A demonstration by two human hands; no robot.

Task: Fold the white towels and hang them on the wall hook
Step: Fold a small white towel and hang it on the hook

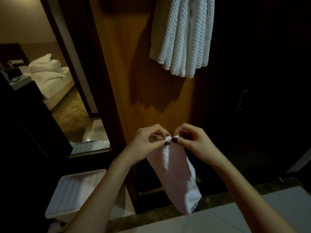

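1. Your left hand and right hand both pinch the top edge of a folded white towel, which hangs narrow above the tabletop.
2. Waffle-textured towels hang on the wooden wall; their hook is cut off.

Far hanging towels: white waffle-textured cloth; near held towel: soft matt terry; wall panel: smooth satin wood; door handle: metal.

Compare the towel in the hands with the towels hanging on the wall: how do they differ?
The held towel is pinched at its top by the left hand and right hand; the hanging towels hang untouched. The held towel looks small and fine-textured; the hanging towels are bulkier, with a bumpy waffle weave. Both are pale and drape downward.
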